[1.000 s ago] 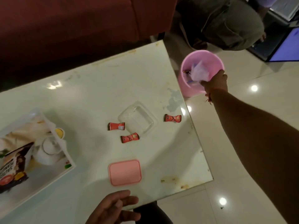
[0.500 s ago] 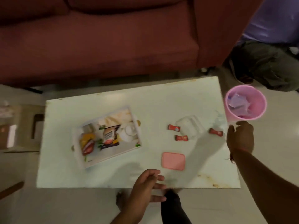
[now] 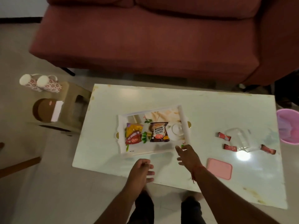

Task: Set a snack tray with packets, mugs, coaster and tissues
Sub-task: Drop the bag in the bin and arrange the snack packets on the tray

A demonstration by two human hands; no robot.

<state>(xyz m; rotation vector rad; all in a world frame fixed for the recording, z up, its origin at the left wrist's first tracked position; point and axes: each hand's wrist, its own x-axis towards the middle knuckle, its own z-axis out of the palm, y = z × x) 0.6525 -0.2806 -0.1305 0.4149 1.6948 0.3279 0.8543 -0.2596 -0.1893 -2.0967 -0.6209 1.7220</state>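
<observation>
My left hand (image 3: 140, 171) hangs over the near edge of the bench (image 3: 202, 101), fingers loosely curled, holding nothing. My right hand (image 3: 188, 155) is spread open, empty, its fingertips at the near right corner of the snack tray (image 3: 123, 147). To the right lies a pink lid (image 3: 219, 168). In the tray a yellow-red packet (image 3: 134, 134) and a salted peanuts packet (image 3: 159, 132) lie side by side, a white cup (image 3: 177, 130) just right of them. Three red sachets (image 3: 224, 136) surround a clear container (image 3: 237, 139). Two floral mugs (image 3: 47, 84) lie on a stool (image 3: 71, 101) off to the left, with a sofa (image 3: 145, 38) beyond.
</observation>
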